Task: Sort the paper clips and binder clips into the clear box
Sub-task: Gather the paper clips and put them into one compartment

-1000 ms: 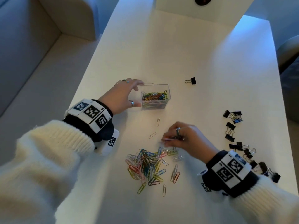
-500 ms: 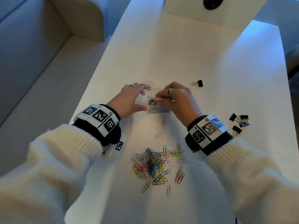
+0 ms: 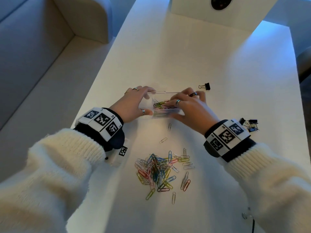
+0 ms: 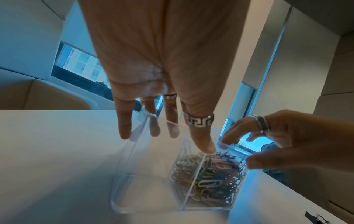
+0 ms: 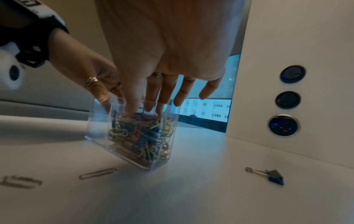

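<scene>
The clear box (image 3: 161,115) stands mid-table with two compartments: the left one is empty, the right one holds coloured paper clips (image 3: 159,105). My left hand (image 3: 144,101) pinches the box's left end, fingers on the far rim and thumb on the near wall. My right hand (image 3: 175,108) reaches into the right compartment with straight fingers (image 5: 149,106) resting on the clips (image 5: 138,136), thumb apart. A pile of paper clips (image 3: 159,170) lies nearer me. One black binder clip (image 3: 206,86) sits beyond the box. More binder clips (image 3: 250,125) lie at right.
Two loose paper clips (image 3: 169,127) lie between the box and the pile. A white upright panel with round sockets (image 5: 287,100) closes the table's far end. A pale sofa (image 3: 42,56) runs along the left table edge. My right sleeve hides part of the table's right side.
My right hand has left the pile and moved up to the box. Its fingers now sit lower inside the right compartment. My left hand has stayed on the box.
</scene>
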The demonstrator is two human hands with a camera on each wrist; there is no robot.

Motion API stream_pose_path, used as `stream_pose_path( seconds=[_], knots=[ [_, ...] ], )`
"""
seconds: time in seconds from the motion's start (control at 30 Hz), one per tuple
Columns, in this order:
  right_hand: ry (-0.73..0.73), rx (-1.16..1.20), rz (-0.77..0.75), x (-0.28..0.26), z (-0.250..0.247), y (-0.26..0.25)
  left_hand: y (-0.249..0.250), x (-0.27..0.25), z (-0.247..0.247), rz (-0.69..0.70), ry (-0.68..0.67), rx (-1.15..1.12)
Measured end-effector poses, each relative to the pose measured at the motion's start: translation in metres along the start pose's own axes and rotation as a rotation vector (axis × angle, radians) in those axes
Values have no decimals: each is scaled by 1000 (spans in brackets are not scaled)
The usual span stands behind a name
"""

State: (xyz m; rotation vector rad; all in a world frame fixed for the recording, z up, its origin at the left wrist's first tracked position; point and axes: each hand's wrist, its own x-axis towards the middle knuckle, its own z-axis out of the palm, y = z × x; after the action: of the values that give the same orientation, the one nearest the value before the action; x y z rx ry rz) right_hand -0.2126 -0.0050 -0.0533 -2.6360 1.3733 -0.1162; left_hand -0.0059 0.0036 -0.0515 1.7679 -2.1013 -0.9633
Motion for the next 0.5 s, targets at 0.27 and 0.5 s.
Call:
stream_pose_path(
  seconds=[0.27, 0.5],
  knots=[
    [-17, -42, -9, -3, -4, 8, 1, -1, -2, -13, -12, 3],
    [229, 305, -108, -36, 3, -34, 2, 3, -3, -5, 11, 6]
  ],
)
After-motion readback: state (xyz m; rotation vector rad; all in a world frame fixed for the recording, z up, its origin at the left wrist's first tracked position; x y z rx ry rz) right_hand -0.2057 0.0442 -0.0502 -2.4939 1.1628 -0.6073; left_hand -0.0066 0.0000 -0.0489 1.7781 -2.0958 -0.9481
